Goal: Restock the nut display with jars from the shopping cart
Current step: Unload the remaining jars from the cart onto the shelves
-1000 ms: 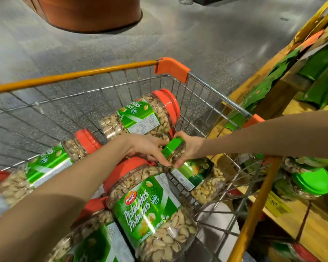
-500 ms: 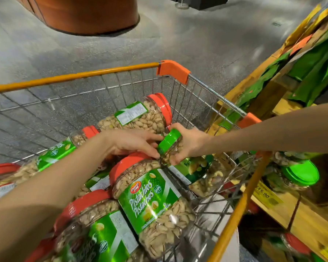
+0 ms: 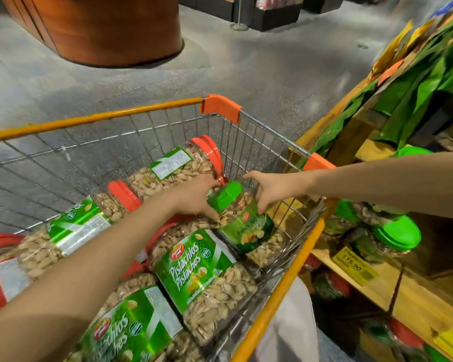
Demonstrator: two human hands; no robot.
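A green-lidded mixed-nut jar [image 3: 246, 223] sits tilted in the far right corner of the wire shopping cart [image 3: 89, 121], lid pointing up and left. My left hand [image 3: 196, 197] grips its lid end from the left. From the right, my right hand [image 3: 270, 190] holds the jar's shoulder with the thumb pressed on the label. Several big red-lidded pistachio jars [image 3: 202, 273] lie on their sides in the cart around it. To the right, the wooden nut display [image 3: 408, 301] holds green-lidded jars [image 3: 395, 235] on a shelf.
A yellow price tag [image 3: 355, 265] hangs on the shelf edge. Green and yellow packaging [image 3: 424, 82] is stacked above the display. A round brown column [image 3: 110, 30] stands on the grey floor beyond the cart, with dark racks [image 3: 267, 11] further back.
Both hands have tipped the green-lidded jar more upright and raised it a little in the cart's corner. The view has tilted up, showing more floor.
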